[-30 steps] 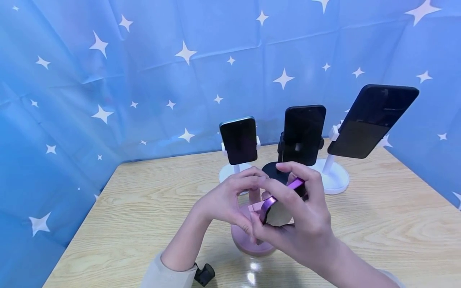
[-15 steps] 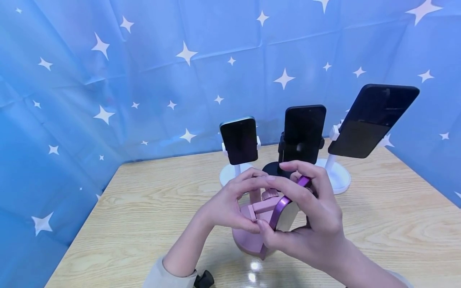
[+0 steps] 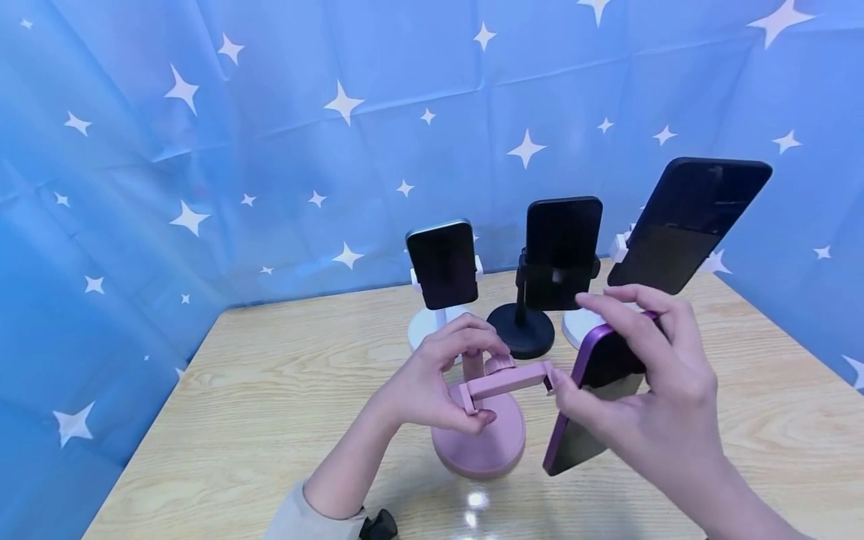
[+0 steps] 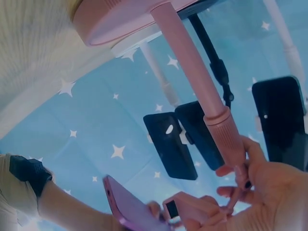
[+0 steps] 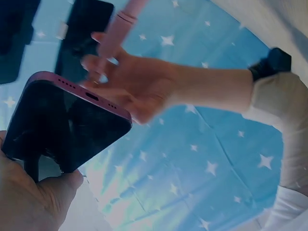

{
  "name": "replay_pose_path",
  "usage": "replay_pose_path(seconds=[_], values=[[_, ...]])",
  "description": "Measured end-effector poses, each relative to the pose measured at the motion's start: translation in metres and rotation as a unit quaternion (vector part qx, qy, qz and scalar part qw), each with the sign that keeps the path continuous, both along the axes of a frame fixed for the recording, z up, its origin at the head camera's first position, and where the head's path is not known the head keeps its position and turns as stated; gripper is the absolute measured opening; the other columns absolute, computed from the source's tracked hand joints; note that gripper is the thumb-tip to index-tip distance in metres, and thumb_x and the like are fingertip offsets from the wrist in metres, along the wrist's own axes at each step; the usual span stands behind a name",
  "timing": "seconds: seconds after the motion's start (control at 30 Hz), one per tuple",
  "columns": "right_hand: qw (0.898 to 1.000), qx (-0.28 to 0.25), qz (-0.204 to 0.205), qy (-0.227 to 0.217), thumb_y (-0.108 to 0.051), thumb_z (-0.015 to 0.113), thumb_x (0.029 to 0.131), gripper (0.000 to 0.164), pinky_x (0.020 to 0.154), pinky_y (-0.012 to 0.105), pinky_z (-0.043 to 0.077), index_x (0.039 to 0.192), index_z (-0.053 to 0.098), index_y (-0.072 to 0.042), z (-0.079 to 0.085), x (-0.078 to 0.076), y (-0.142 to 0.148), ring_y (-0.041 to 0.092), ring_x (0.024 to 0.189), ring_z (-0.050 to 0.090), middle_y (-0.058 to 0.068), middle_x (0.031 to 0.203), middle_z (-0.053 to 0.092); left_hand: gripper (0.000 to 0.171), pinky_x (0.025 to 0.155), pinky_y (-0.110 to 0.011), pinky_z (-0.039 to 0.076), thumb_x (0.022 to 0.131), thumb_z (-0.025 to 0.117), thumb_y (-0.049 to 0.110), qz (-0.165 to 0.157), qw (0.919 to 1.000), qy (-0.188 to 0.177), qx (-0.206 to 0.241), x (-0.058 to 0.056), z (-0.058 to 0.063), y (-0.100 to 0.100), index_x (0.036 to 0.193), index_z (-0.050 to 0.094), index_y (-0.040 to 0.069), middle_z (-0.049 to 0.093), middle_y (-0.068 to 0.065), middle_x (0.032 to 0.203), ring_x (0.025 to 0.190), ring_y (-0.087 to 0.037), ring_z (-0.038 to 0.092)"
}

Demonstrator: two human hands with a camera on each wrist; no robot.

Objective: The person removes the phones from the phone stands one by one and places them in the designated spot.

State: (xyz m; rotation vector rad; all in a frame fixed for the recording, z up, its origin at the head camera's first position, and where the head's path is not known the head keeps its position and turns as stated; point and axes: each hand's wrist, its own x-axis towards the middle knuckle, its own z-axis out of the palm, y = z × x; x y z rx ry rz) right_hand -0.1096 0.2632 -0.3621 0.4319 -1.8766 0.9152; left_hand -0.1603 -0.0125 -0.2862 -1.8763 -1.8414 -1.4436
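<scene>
My left hand [image 3: 421, 382] grips the pink phone stand at its holder [image 3: 509, 381], fingers behind it and thumb in front. The stand's round pink base [image 3: 479, 448] is on the table, and its post [image 4: 187, 57] rises into the left hand's grasp in the left wrist view. My right hand [image 3: 664, 390] holds a purple-edged phone [image 3: 587, 431] by its sides, between thumb and fingers. This phone is tilted, to the right of the holder, with its dark screen and bottom port edge [image 5: 91, 96] showing in the right wrist view. The right thumb tip is right at the holder's end.
Behind stand a phone [image 3: 442, 266] on a white stand, another phone [image 3: 563, 255] on a black stand [image 3: 521, 334], and a larger dark phone [image 3: 695, 217] on a white stand at right. A starry blue cloth [image 3: 290, 150] hangs behind the wooden table [image 3: 270, 405].
My right hand has drawn the purple phone rightward, away from the pink holder, whose far end now shows. My left hand stays on the stand.
</scene>
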Motion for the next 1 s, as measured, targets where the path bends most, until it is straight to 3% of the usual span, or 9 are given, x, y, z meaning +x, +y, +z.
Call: replay_pose_path(seconds=[0.17, 0.23, 0.3, 0.37, 0.5, 0.6, 0.83, 1.0], values=[[0.995, 0.022, -0.064, -0.079, -0.01, 0.085, 0.048, 0.075, 0.073, 0.009, 0.037, 0.119, 0.062, -0.016, 0.077, 0.046, -0.044, 0.019, 0.109, 0.04, 0.01, 0.123, 0.047, 0.054, 0.063, -0.025, 0.045, 0.056, 0.071, 0.002, -0.008, 1.0, -0.003, 0.0, 0.0, 0.0, -0.001, 0.106, 0.053, 0.004, 0.054, -0.008, 0.1, 0.087, -0.013, 0.049], [0.99, 0.032, -0.086, -0.106, -0.005, 0.081, 0.052, 0.07, 0.073, 0.007, 0.033, 0.119, 0.062, -0.016, 0.097, 0.056, -0.058, 0.014, 0.105, 0.038, 0.012, 0.12, 0.048, 0.054, 0.062, -0.025, 0.046, 0.055, 0.071, 0.002, -0.009, 0.9999, -0.007, -0.001, 0.0, 0.001, -0.001, 0.106, 0.054, 0.004, 0.055, -0.008, 0.099, 0.086, -0.013, 0.048], [0.986, 0.031, -0.1, -0.126, -0.003, 0.08, 0.053, 0.066, 0.073, 0.007, 0.03, 0.116, 0.062, -0.012, 0.104, 0.058, -0.064, 0.015, 0.104, 0.039, 0.015, 0.117, 0.048, 0.053, 0.063, -0.026, 0.046, 0.055, 0.071, 0.001, -0.013, 0.9998, -0.015, -0.001, 0.0, 0.001, -0.002, 0.106, 0.053, 0.004, 0.054, -0.009, 0.099, 0.086, -0.014, 0.048], [0.982, 0.039, -0.11, -0.147, -0.002, 0.079, 0.054, 0.063, 0.074, 0.013, 0.032, 0.115, 0.061, -0.009, 0.104, 0.057, -0.065, 0.021, 0.104, 0.04, 0.018, 0.116, 0.048, 0.053, 0.062, -0.026, 0.045, 0.055, 0.07, 0.001, -0.012, 0.9998, -0.018, 0.0, -0.001, 0.002, -0.002, 0.106, 0.053, 0.004, 0.055, -0.009, 0.099, 0.085, -0.014, 0.048], [0.973, 0.058, -0.121, -0.188, -0.006, 0.076, 0.059, 0.06, 0.07, 0.038, 0.043, 0.116, 0.059, -0.008, 0.096, 0.048, -0.058, 0.032, 0.099, 0.042, 0.02, 0.113, 0.046, 0.054, 0.062, -0.026, 0.044, 0.055, 0.07, 0.0, -0.011, 0.9995, -0.031, 0.001, -0.002, 0.002, -0.005, 0.106, 0.053, 0.004, 0.055, -0.009, 0.099, 0.085, -0.015, 0.047], [0.962, 0.071, -0.13, -0.229, -0.011, 0.075, 0.062, 0.06, 0.066, 0.055, 0.044, 0.119, 0.057, -0.009, 0.09, 0.043, -0.053, 0.035, 0.096, 0.043, 0.022, 0.113, 0.044, 0.055, 0.064, -0.027, 0.044, 0.055, 0.07, -0.003, -0.018, 0.9988, -0.046, 0.004, -0.004, 0.002, -0.009, 0.106, 0.052, 0.003, 0.053, -0.011, 0.099, 0.087, -0.016, 0.046], [0.93, 0.109, -0.142, -0.322, -0.018, 0.072, 0.068, 0.054, 0.065, 0.056, 0.047, 0.119, 0.054, -0.008, 0.081, 0.037, -0.045, 0.039, 0.09, 0.044, 0.026, 0.114, 0.04, 0.057, 0.064, -0.027, 0.043, 0.053, 0.068, -0.008, -0.026, 0.9974, -0.063, 0.023, -0.009, 0.006, -0.025, 0.107, 0.049, 0.002, 0.049, -0.013, 0.098, 0.083, -0.019, 0.045], [0.905, 0.126, -0.14, -0.382, -0.021, 0.071, 0.069, 0.056, 0.065, 0.053, 0.048, 0.119, 0.052, -0.004, 0.071, 0.031, -0.04, 0.041, 0.087, 0.047, 0.028, 0.114, 0.04, 0.058, 0.064, -0.026, 0.042, 0.052, 0.066, -0.01, -0.01, 0.9973, -0.065, 0.034, -0.014, 0.01, -0.043, 0.106, 0.05, 0.001, 0.049, -0.012, 0.098, 0.083, -0.018, 0.045]])
